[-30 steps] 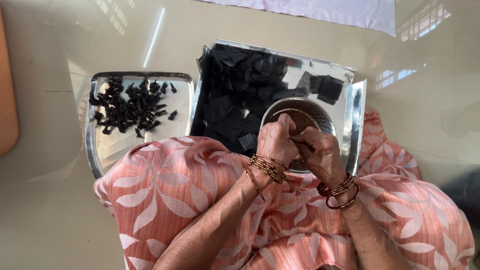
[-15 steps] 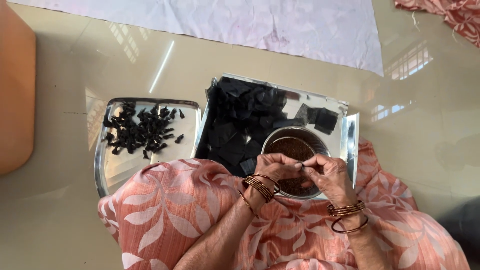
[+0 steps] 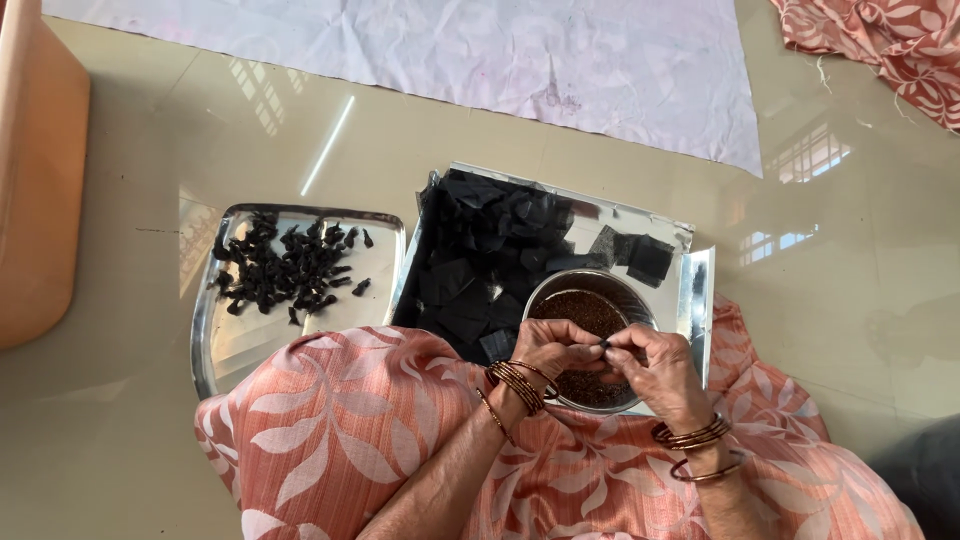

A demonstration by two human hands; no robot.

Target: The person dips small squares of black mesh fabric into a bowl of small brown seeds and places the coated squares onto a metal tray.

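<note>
- Left hand (image 3: 560, 348) & right hand (image 3: 650, 365) meet fingertip to fingertip over a round steel bowl (image 3: 560, 290); both curled nearly closed, pinching a tiny dark piece (image 3: 604, 344) between them. What the piece is: too small to tell.
- Bowl holds brown grainy stuff (image 3: 590, 310), sits at the near right of a big steel tray (image 3: 700, 290).
- Same tray is mostly covered w/ a heap of black cut squares (image 3: 490, 250); a few loose ones lie just behind the bowl, near the tray's far right corner.
- Smaller steel tray (image 3: 240, 350) to the left, just beside the big one, w/ a scatter of small black twisted bits (image 3: 285, 265) in its far half; near half bare.
- Thin bangles (image 3: 515, 385) on left wrist, more bangles on right wrist.
- Pink flowered cloth (image 3: 340, 430) over the person's lap, overlapping the near edges of both trays.
- Floor (image 3: 860, 300) is glossy beige tile; white sheet (image 3: 500, 60) spread further back, orange object (image 3: 40, 170) at far left, more flowered fabric at top right corner.
</note>
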